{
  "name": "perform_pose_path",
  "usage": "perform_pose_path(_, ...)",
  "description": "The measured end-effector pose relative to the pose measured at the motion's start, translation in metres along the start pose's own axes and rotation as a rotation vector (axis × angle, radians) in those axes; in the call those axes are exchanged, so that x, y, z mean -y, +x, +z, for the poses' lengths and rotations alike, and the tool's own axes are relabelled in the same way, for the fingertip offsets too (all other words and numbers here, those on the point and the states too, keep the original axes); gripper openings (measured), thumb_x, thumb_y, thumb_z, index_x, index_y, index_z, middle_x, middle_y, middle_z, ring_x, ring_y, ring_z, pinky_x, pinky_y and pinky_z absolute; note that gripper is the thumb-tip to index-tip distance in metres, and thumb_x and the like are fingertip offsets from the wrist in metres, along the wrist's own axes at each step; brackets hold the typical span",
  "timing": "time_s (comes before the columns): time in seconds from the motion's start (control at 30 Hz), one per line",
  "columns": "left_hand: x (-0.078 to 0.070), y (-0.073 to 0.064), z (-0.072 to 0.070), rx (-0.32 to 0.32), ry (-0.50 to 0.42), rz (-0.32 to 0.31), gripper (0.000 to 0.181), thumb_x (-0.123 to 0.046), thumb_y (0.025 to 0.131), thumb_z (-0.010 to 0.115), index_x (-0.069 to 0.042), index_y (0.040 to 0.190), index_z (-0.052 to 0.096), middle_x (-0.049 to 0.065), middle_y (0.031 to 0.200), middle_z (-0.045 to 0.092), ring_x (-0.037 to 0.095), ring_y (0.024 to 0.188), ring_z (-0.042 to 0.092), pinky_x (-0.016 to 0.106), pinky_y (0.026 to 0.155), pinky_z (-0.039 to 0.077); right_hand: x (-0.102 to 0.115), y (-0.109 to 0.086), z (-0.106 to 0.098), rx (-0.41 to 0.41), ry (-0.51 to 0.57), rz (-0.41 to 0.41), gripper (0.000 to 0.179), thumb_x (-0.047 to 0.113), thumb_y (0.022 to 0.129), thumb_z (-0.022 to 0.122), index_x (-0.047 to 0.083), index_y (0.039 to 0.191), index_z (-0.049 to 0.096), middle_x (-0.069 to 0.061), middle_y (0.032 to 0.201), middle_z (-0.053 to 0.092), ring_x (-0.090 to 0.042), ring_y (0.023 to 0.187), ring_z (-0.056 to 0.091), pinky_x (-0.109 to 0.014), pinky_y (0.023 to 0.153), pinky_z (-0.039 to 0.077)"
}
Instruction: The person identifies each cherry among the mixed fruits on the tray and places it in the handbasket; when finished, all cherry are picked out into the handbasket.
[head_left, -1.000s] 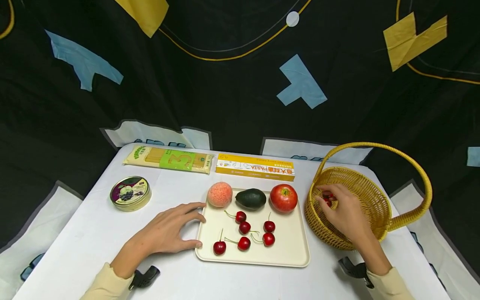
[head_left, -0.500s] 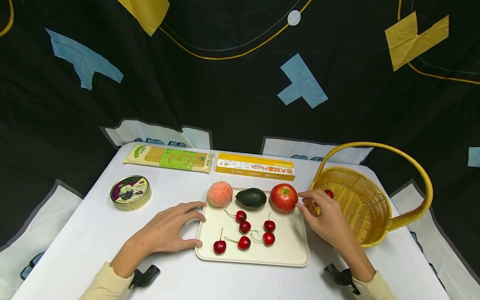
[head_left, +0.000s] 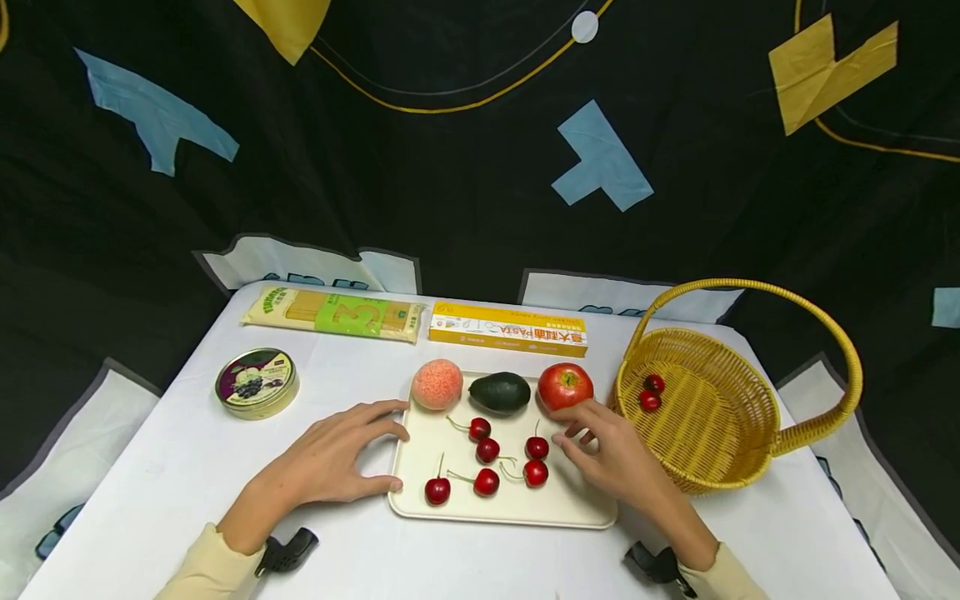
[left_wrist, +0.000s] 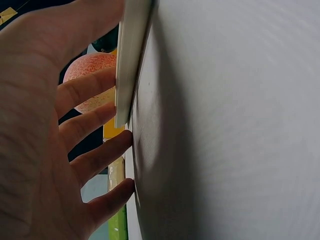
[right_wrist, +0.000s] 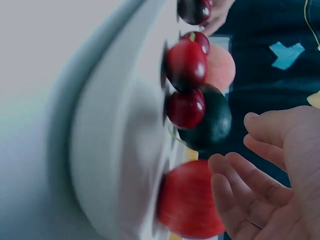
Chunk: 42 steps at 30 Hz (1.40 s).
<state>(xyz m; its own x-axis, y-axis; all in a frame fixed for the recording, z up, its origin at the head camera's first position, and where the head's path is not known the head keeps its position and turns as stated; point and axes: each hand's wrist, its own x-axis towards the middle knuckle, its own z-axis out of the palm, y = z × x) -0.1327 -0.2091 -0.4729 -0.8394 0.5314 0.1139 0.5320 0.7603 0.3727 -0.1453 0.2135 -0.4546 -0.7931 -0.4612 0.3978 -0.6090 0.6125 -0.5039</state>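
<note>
A cream tray (head_left: 555, 507) bears several stemmed red cherries (head_left: 486, 482), a peach (head_left: 437, 384), a dark green avocado (head_left: 499, 392) and a red apple (head_left: 566, 387). My left hand (head_left: 337, 458) rests at the tray's left edge, fingers spread and thumb and fingertips at the rim (left_wrist: 121, 107). Over the right side of the tray hovers my right hand (head_left: 618, 454), its fingers relaxed and holding nothing. Two cherries near the tray's right side, an upper cherry (head_left: 537, 447) and a lower cherry (head_left: 536, 473), are closest to its fingertips. Two cherries (head_left: 651, 396) lie inside the wicker basket (head_left: 708, 417).
The basket's tall arched handle (head_left: 843, 358) rises at the right. Behind the tray lie a yellow pasta box (head_left: 508, 329) and a bag of noodles (head_left: 333, 314). A round tin (head_left: 257, 383) stands at the left. A dark cloth (head_left: 450, 192) hangs behind the white table.
My right hand has come out of the basket and moved left over the tray, leaving two cherries visible inside the basket. The left hand has stayed at the tray edge.
</note>
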Motion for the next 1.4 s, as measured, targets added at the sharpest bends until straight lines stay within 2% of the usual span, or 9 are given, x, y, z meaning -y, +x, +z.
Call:
perform_pose_path(0.2,0.000,0.004,0.000,0.004,0.005,-0.005,0.054,-0.065,0.082,0.086,-0.035,0.125,0.072,-0.003,0.164,0.050,0.029,0.146,0.054,0.058,0.111,0.051,0.003,-0.004,0.008,0.063,-0.011,0.048,0.026,0.012,0.092,0.086,0.012,0.117,0.078,0.001,0.105,0.072,0.000,0.081,0.065,-0.024,0.068,0.061)
perform_pose_path(0.4,0.000,0.005,0.000,0.004,0.002,-0.004,0.054,-0.064,0.081,0.087,-0.034,0.125,0.072,-0.004,0.164,0.050,0.028,0.146,0.054,0.058,0.111,0.051,0.004,-0.006,0.013,0.111,-0.019,0.099,0.025,0.017,0.095,0.084,0.017,0.120,0.079,0.000,0.107,0.072,0.000,0.082,0.065,-0.023,0.069,0.059)
perform_pose_path(0.57,0.000,0.005,-0.001,-0.011,0.003,0.003,0.054,-0.065,0.082,0.085,-0.034,0.125,0.072,-0.004,0.163,0.051,0.029,0.145,0.055,0.059,0.110,0.051,0.003,-0.006,0.017,0.157,-0.038,0.108,0.024,0.022,0.098,0.082,0.023,0.122,0.080,0.002,0.111,0.071,0.001,0.085,0.065,-0.022,0.070,0.058)
perform_pose_path(0.97,-0.001,0.004,-0.002,-0.002,-0.002,-0.008,0.053,-0.065,0.083,0.085,-0.035,0.125,0.072,-0.004,0.164,0.051,0.031,0.145,0.055,0.061,0.108,0.052,0.002,-0.003,0.018,0.161,-0.029,0.101,0.021,0.018,0.095,0.085,0.020,0.115,0.078,0.010,0.100,0.074,0.003,0.081,0.064,-0.022,0.070,0.058)
perform_pose_path(1.17,0.000,0.003,-0.001,0.000,-0.009,-0.007,0.052,-0.064,0.084,0.085,-0.034,0.125,0.072,-0.004,0.162,0.052,0.029,0.145,0.055,0.060,0.111,0.051,0.003,-0.003,0.017,0.165,-0.022,0.084,0.025,0.011,0.091,0.087,0.019,0.114,0.077,0.007,0.105,0.074,0.000,0.083,0.066,-0.022,0.070,0.058)
perform_pose_path(1.4,0.000,0.000,0.001,0.008,-0.010,-0.025,0.053,-0.065,0.083,0.085,-0.035,0.124,0.072,-0.004,0.163,0.051,0.030,0.144,0.055,0.061,0.109,0.051,0.007,-0.003,0.009,0.142,-0.027,0.057,0.028,0.012,0.089,0.089,0.018,0.115,0.077,0.006,0.110,0.073,0.001,0.083,0.065,-0.021,0.070,0.060)
